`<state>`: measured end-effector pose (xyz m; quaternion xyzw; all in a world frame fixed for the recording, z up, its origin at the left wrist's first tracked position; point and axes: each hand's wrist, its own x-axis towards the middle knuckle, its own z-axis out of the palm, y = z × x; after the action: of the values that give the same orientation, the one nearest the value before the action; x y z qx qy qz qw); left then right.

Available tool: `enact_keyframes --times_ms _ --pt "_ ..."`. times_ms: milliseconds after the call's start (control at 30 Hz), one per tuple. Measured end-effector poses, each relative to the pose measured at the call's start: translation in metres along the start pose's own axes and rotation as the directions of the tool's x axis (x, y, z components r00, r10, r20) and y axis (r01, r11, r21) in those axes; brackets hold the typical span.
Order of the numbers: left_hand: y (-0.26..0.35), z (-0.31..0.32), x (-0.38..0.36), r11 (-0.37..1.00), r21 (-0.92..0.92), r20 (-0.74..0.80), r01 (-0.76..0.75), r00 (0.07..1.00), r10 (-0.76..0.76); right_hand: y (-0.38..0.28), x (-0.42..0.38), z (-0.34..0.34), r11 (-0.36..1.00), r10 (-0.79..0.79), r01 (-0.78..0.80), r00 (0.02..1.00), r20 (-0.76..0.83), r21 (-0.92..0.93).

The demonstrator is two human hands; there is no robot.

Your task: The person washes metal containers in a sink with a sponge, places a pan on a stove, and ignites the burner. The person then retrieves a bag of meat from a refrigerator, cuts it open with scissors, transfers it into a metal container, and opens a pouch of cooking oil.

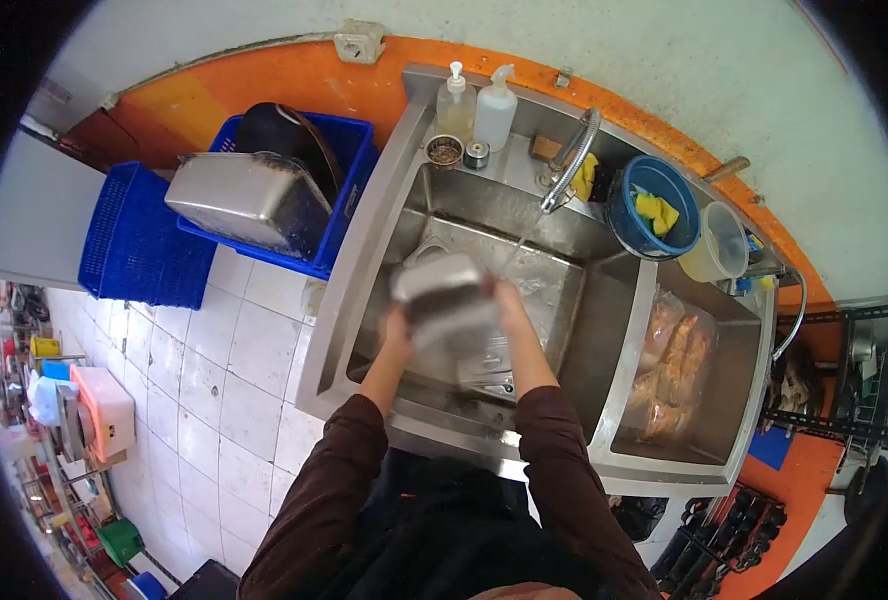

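A steel food pan (446,295), smeared by motion, is tilted over the left basin of the steel sink (589,395). My left hand (396,332) grips its left side, and my right hand (509,305) grips its right side. Fingers of both hands are partly hidden behind the pan. Under it, more metal ware (489,365) lies on the basin floor, partly covered from view. The curved faucet (569,170) reaches over the basin from the back, with what looks like a thin stream of water below its spout.
Two pump bottles (494,112) stand on the back ledge. A blue bucket (654,210) holds yellow cloths or sponges, beside a clear tub (721,243). Bagged food (676,365) lies in the right basin. At left, a blue crate (359,160) holds pans, near another blue basket (144,240).
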<state>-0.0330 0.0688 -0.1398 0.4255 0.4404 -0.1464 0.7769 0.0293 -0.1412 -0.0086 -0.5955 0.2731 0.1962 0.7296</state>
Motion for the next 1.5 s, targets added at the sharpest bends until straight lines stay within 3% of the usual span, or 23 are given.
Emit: enact_keyframes --times_ms 67,167,233,267,333,400,467,567,600,700,767,867,900,967,1033,1100,1133,1233,1300,1333,1367,1433,1500 --pt "0.0 0.002 0.006 0.998 -0.009 0.048 -0.059 0.997 0.059 -0.011 -0.001 0.009 1.0 0.003 -0.004 1.0 -0.027 -0.02" --pt "0.017 0.047 -0.039 0.982 0.042 0.071 -0.184 0.981 0.181 -0.021 -0.006 0.004 0.942 -0.129 0.085 0.985 -0.114 -0.325" --pt "0.044 0.094 -0.094 0.972 0.11 0.105 -0.208 0.975 0.197 -0.001 -0.002 -0.014 0.976 -0.217 0.183 0.889 -0.404 -0.119" --pt "0.044 0.105 -0.095 0.969 0.145 0.151 -0.201 0.972 0.179 0.008 -0.001 -0.025 0.976 -0.216 0.182 0.887 -0.408 -0.121" --pt "0.044 0.119 -0.093 0.957 0.216 0.246 -0.195 0.959 0.14 0.022 -0.002 -0.053 0.941 -0.076 0.229 0.862 -0.502 0.25" --pt "0.043 0.133 -0.096 0.849 0.357 0.4 -0.389 0.885 0.237 0.034 -0.008 -0.083 0.937 -0.107 0.258 0.854 -0.51 0.235" --pt "0.053 0.15 -0.119 0.88 0.346 0.446 -0.326 0.882 0.151 0.031 -0.019 -0.096 0.939 -0.139 0.279 0.842 -0.522 0.2" --pt "0.046 0.152 -0.103 0.828 0.451 0.464 -0.334 0.88 0.102 0.01 -0.043 -0.081 0.938 -0.325 0.344 0.809 -0.489 -0.055" --pt "0.048 0.146 -0.097 0.842 0.428 0.442 -0.328 0.889 0.121 0.018 -0.031 -0.077 0.853 -0.514 0.477 0.698 -0.499 -0.212" --pt "0.065 0.12 -0.083 0.857 0.419 0.317 -0.301 0.933 0.173 0.013 -0.016 -0.064 0.868 -0.446 0.335 0.851 -0.277 -0.368" --pt "0.084 0.096 -0.082 0.944 0.288 0.234 -0.158 0.968 0.091 0.006 -0.004 -0.031 0.782 -0.568 0.428 0.788 -0.236 -0.454" --pt "0.064 0.04 0.005 0.899 0.207 0.27 -0.386 0.906 0.326 -0.01 0.007 0.005 0.587 -0.741 0.615 0.671 -0.042 -0.526" --pt "0.077 0.044 -0.021 0.896 0.208 0.262 -0.393 0.905 0.336 -0.019 0.002 0.011 0.588 -0.741 0.622 0.671 -0.035 -0.517" --pt "0.087 0.051 -0.074 0.988 0.131 0.187 -0.076 0.981 0.051 -0.033 -0.009 0.012 0.625 -0.653 0.551 0.758 0.017 -0.553" --pt "0.056 0.039 -0.042 0.933 0.211 0.383 -0.291 0.903 0.195 -0.032 -0.02 -0.003 0.617 -0.667 0.549 0.745 -0.005 -0.563" --pt "0.067 0.072 -0.095 0.984 0.177 0.35 0.037 0.932 -0.098 -0.031 -0.039 -0.028 0.586 -0.685 0.533 0.728 -0.023 -0.611" --pt "0.064 0.081 -0.091 0.984 0.175 0.359 0.039 0.928 -0.101 -0.03 -0.051 -0.042 0.562 -0.69 0.518 0.724 -0.019 -0.645" --pt "0.059 0.116 -0.083 0.862 0.142 0.419 0.487 0.759 -0.498 -0.028 -0.083 -0.072 0.337 -0.807 0.63 0.576 0.13 -0.7" --pt "0.06 0.153 -0.1 0.907 0.369 0.377 0.2 0.86 -0.343 -0.031 -0.1 -0.085 0.126 -0.837 0.815 0.394 0.381 -0.565" --pt "0.035 0.156 -0.05 0.906 0.422 0.434 0.035 0.87 -0.236 -0.03 -0.101 -0.092 0.126 -0.836 0.811 0.397 0.379 -0.572" --pt "0.036 0.167 -0.057 0.905 0.424 0.437 0.039 0.866 -0.242 -0.027 -0.101 -0.1 0.16 -0.805 0.786 0.454 0.382 -0.597" --pt "0.054 0.188 -0.096 0.719 0.557 0.412 -0.415 0.89 0.194 -0.021 -0.094 -0.107 0.194 -0.769 0.756 0.513 0.381 -0.626" --pt "0.065 0.187 -0.106 0.608 0.633 0.411 -0.479 0.874 0.261 -0.022 -0.072 -0.101 0.609 -0.622 0.477 0.783 -0.008 -0.634"
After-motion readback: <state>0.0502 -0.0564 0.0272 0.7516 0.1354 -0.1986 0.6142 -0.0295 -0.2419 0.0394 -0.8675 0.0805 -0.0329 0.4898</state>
